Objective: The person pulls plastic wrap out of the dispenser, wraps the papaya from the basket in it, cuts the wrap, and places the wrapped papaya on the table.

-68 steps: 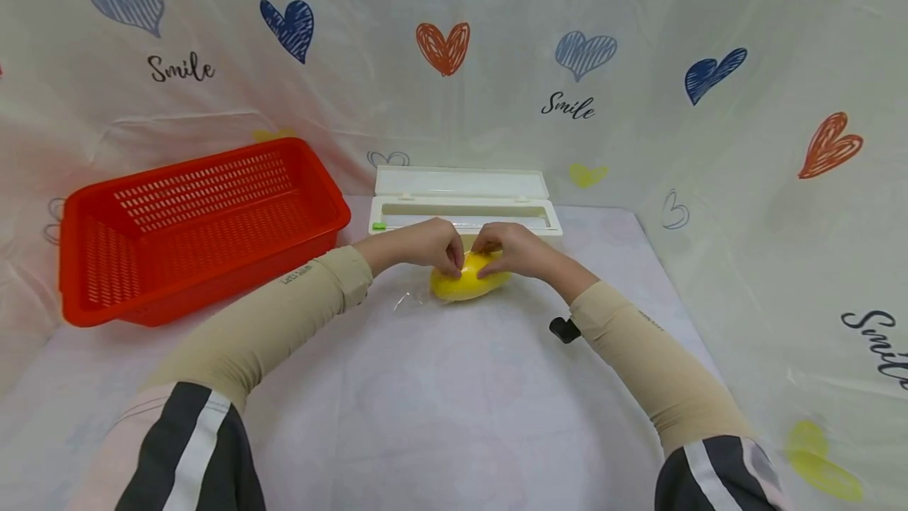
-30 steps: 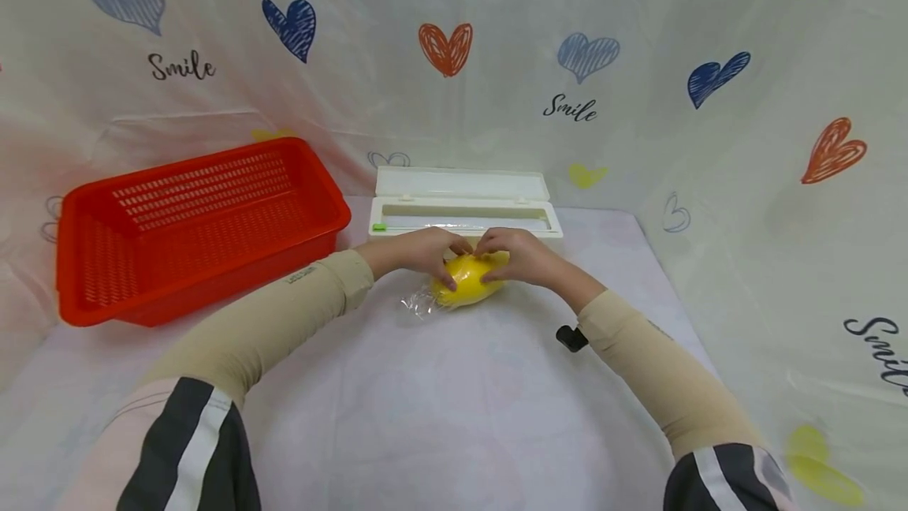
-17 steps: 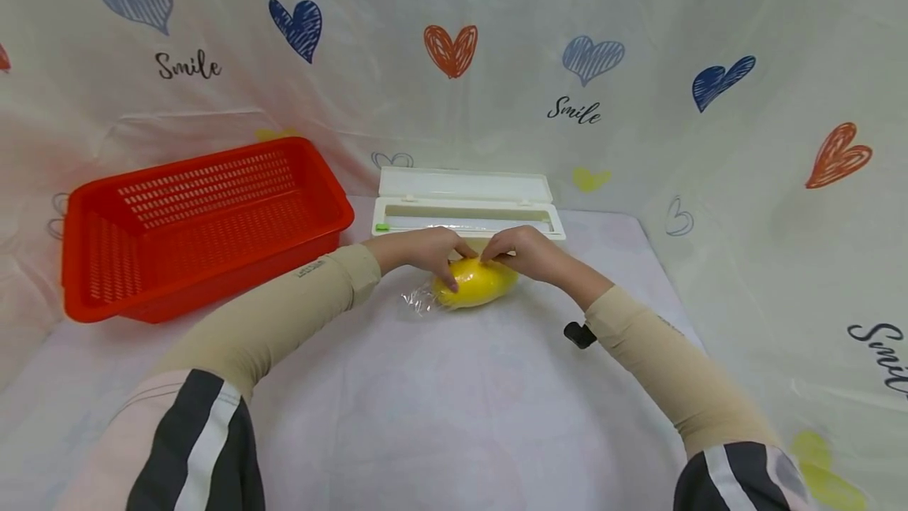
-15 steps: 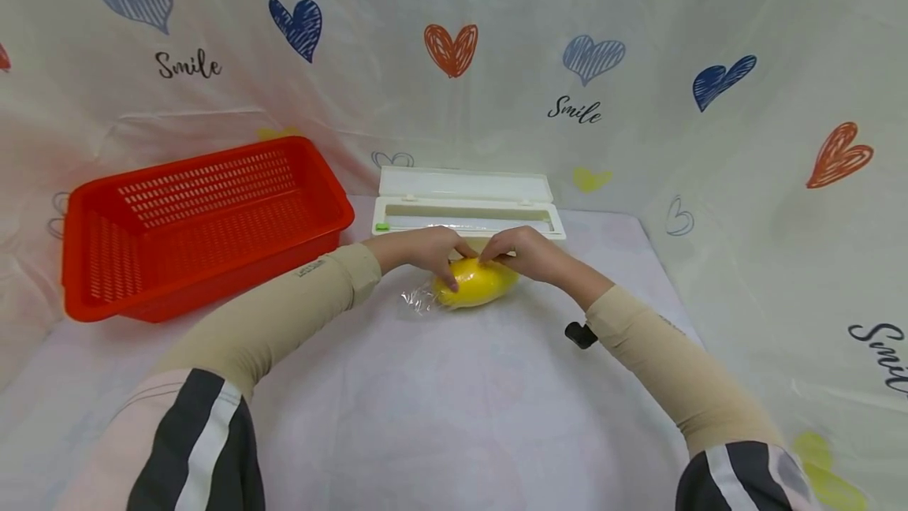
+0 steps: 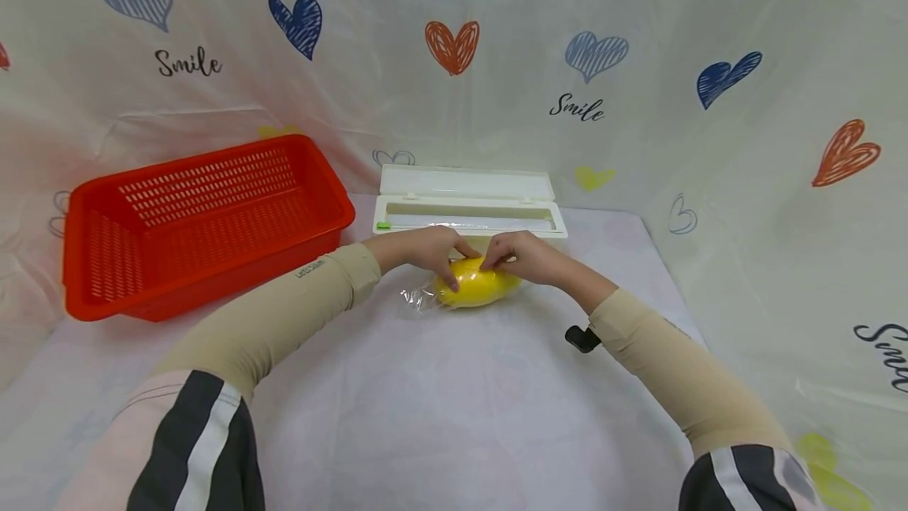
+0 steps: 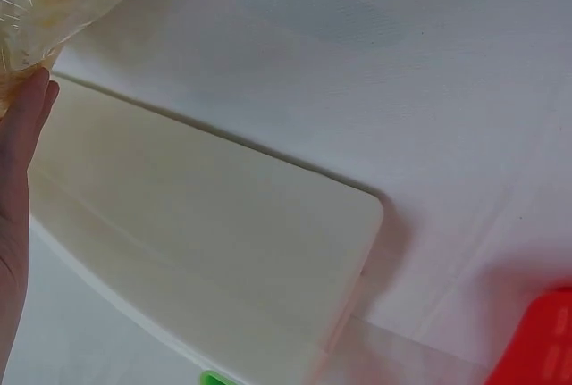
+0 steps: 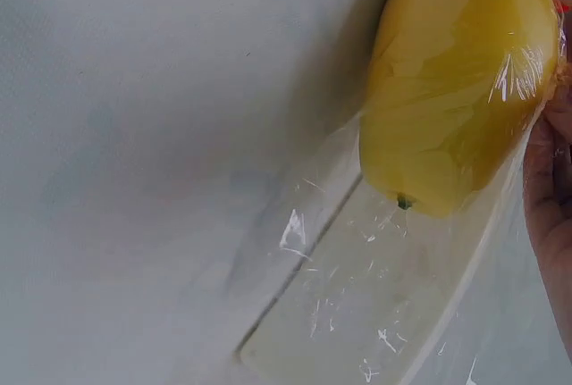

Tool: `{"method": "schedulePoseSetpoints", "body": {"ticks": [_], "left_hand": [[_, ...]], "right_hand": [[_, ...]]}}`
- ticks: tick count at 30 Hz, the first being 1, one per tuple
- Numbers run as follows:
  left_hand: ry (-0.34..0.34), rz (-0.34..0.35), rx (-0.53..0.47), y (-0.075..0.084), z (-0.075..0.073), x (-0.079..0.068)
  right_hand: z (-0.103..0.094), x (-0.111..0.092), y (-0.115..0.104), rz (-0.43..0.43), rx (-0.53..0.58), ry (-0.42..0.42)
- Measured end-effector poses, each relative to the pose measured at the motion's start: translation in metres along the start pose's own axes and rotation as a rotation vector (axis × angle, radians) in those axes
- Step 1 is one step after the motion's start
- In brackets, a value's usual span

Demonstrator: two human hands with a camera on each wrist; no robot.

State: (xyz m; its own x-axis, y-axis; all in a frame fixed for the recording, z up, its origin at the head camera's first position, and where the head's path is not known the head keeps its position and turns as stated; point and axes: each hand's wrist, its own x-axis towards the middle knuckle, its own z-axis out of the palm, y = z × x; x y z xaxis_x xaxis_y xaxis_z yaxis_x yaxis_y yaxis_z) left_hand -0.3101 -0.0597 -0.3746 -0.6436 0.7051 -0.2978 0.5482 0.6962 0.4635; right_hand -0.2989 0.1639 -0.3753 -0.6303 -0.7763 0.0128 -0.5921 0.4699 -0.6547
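Observation:
A yellow oval melon (image 5: 485, 290) rests on the white cloth, wrapped in clear cling film (image 5: 420, 298) whose loose end sticks out at its left. My left hand (image 5: 431, 248) holds the melon at its left end, thumb on the near side and fingers toward the far side. With bent fingers, my right hand (image 5: 526, 257) pinches the film on top. In the right wrist view the melon (image 7: 456, 81) shows a small green stem end, and slack film (image 7: 384, 260) spreads below it. Only the edge of my left hand (image 6: 13, 179) shows in the left wrist view.
Just behind the hands stands a white cling film dispenser (image 5: 468, 184), its lid up and a green slider (image 5: 383, 225) at its left. A red plastic basket (image 5: 213, 255) sits at the left. White cloth printed with hearts hangs behind.
The left hand has shifted from pinching on top to spanning the melon's left end. The right hand has drawn in from the right end to pinch the film on top.

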Motion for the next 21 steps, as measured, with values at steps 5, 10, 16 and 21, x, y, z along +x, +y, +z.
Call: {"method": "schedulePoseSetpoints", "body": {"ticks": [5,10,16,21], "left_hand": [[0.004,0.011,0.009,0.0,0.001,0.002],[0.008,0.032,0.031,-0.001,0.002,0.002],[0.013,0.037,0.052,0.0,0.001,0.002],[0.016,0.036,0.05,0.001,0.002,0.003]], "right_hand": [[0.002,-0.003,0.0,0.05,0.059,-0.028],[0.01,-0.009,0.005,0.071,0.079,-0.014],[0.022,-0.017,0.01,0.037,0.066,0.042],[0.028,-0.023,0.006,0.017,-0.022,0.05]]}}
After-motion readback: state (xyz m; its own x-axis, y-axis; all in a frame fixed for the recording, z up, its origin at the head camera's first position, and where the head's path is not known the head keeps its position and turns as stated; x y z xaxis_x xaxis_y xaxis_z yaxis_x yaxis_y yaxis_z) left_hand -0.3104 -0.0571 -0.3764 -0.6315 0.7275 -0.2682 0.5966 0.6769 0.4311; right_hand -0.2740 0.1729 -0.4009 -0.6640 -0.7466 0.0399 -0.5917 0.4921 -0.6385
